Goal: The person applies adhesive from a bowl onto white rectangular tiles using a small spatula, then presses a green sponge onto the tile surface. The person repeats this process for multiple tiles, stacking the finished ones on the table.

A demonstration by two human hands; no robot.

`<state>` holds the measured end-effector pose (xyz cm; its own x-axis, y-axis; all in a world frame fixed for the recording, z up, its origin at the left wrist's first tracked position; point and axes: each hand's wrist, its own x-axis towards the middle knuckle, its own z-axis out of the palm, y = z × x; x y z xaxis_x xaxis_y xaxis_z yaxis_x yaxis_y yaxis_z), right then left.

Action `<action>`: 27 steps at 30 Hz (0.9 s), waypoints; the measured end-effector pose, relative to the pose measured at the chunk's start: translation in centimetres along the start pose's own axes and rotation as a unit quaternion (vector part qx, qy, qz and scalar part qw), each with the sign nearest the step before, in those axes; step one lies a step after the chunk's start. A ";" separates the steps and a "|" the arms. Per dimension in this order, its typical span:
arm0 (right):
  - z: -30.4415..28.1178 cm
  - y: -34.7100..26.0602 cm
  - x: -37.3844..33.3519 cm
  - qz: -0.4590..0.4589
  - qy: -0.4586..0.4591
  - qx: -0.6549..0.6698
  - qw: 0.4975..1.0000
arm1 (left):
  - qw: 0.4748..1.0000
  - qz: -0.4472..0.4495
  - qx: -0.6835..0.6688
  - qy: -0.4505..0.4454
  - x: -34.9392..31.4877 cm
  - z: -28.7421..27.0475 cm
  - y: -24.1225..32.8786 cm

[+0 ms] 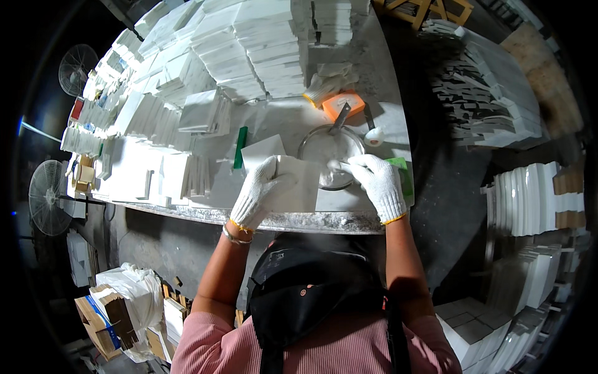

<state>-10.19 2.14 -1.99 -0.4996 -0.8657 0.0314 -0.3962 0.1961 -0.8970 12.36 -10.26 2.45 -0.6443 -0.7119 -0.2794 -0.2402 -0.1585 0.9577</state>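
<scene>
Both hands wear white knit gloves with yellow cuffs. My left hand [256,192] grips a pale square tile [300,185] by its left side, near the table's front edge. Just right of the tile, my right hand [379,184] is closed, thumb and fingers pinched together. A whitish tip shows at its fingers, too unclear to name. Partly behind that hand sits a round metal pan [301,148] of white powder or paste, a putty knife [341,117] leaning in it. Another white tile [263,149] lies beyond my left hand, beside a green strip [240,148].
An orange block [352,111], a crumpled glove [330,86] and a round white-headed tool [374,137] lie behind the pan. A green pad [406,176] is at the right edge. Tall tile stacks [249,50] fill the table's back and left. Fans [48,198] stand left.
</scene>
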 end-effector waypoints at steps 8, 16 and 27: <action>-0.3 -3.6 -0.9 -0.161 0.081 -0.144 0.973 | 0.994 0.066 0.091 0.004 1.0 0.1 -0.4; -5.3 1.0 -5.6 -0.053 0.198 -0.127 0.970 | 0.900 0.203 0.378 0.075 -0.1 1.7 5.5; -5.9 4.8 -9.3 0.193 0.139 0.252 0.938 | 0.997 -0.027 -0.070 -0.032 -1.2 4.1 1.2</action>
<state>-11.98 13.88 -3.96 -0.7404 -0.6073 -0.2881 0.2354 0.1671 -0.9574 9.82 -6.80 3.60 -0.6796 -0.6550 -0.3303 -0.1746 -0.2929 0.9401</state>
